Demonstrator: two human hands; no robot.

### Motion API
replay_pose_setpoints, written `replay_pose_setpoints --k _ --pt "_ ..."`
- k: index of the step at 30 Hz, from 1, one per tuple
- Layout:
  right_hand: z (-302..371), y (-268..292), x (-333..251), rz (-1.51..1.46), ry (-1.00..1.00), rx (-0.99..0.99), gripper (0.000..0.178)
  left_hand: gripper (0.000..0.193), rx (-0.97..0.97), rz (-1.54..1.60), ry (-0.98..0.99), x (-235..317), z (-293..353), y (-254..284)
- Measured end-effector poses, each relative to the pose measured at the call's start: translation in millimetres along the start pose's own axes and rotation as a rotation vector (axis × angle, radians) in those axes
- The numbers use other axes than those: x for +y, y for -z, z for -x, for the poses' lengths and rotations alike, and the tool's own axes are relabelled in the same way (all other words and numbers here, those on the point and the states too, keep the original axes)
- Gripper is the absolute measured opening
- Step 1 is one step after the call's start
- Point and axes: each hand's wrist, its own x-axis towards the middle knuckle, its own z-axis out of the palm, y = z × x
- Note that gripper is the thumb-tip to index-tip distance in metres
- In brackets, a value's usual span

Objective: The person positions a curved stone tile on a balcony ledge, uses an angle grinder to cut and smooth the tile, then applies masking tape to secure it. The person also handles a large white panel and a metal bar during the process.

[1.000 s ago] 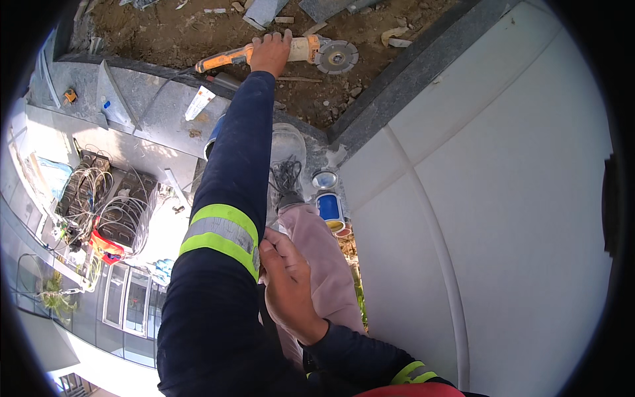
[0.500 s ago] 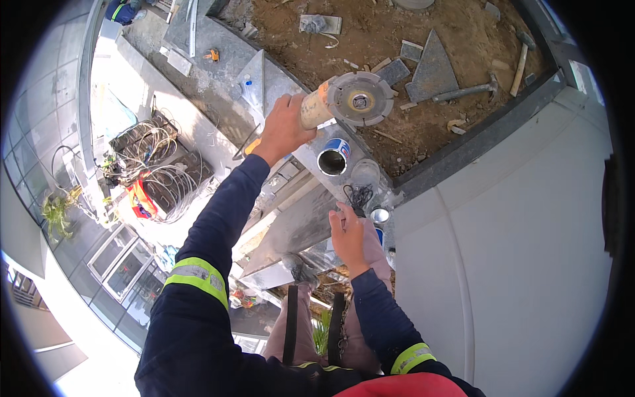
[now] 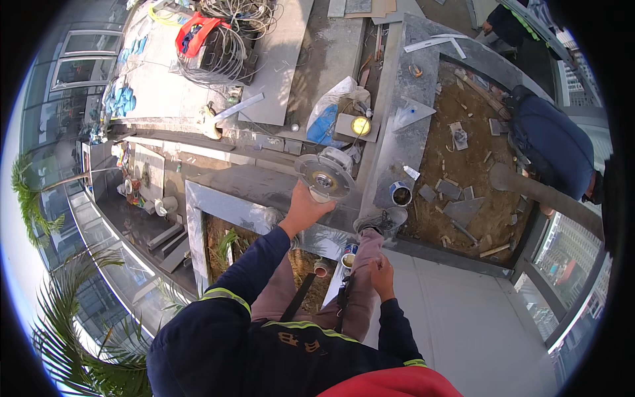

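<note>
My left hand [image 3: 305, 210] is wrapped round the body of an angle grinder [image 3: 325, 175], its segmented cutting disc facing up toward me. The grinder is held above a grey stone ledge, apart from it. By my right thigh, my right hand [image 3: 381, 278] has its fingers curled in; whether anything is inside them is hidden. A blue-and-white open can [image 3: 349, 250] stands on the ledge near my right leg. Another open can [image 3: 401, 196], dark inside, stands farther along, beside the soil bed.
A person in dark blue [image 3: 552, 135] bends over the soil bed [image 3: 433, 162], which holds stone offcuts and a hammer [image 3: 463, 231]. Coiled cables [image 3: 241, 16] lie at the far left. A yellow-lidded container [image 3: 360, 126] stands beyond the grinder. Palm fronds [image 3: 86, 331] fill the lower left.
My view has swung, bringing the bending person into sight. The grinder has moved away from the soil bed's edge, still in my left hand. My right hand's fingers have curled in.
</note>
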Motion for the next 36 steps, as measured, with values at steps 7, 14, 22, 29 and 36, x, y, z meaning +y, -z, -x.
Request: replay_pose_setpoints --k 7,14,22,29,36 --pt "4 39 -64 -0.036 -0.335 0.267 0.052 0.062 0.428 0.235 0.096 -136 -4 106" --pt "16 -46 -30 0.324 -0.326 0.012 0.047 0.040 0.538 0.753 0.308 -225 84 146" --pt "-48 -207 -162 -0.432 -0.620 -0.382 0.083 0.058 0.513 1.269 0.363 -61 253 253" --pt "-24 -301 -252 -0.517 -0.530 -0.293 0.030 0.062 0.607 1.145 0.098 36 357 336" --pt "-2 -235 -385 -0.789 -0.371 -0.472 0.022 0.038 0.867 0.779 0.090 -44 412 429"
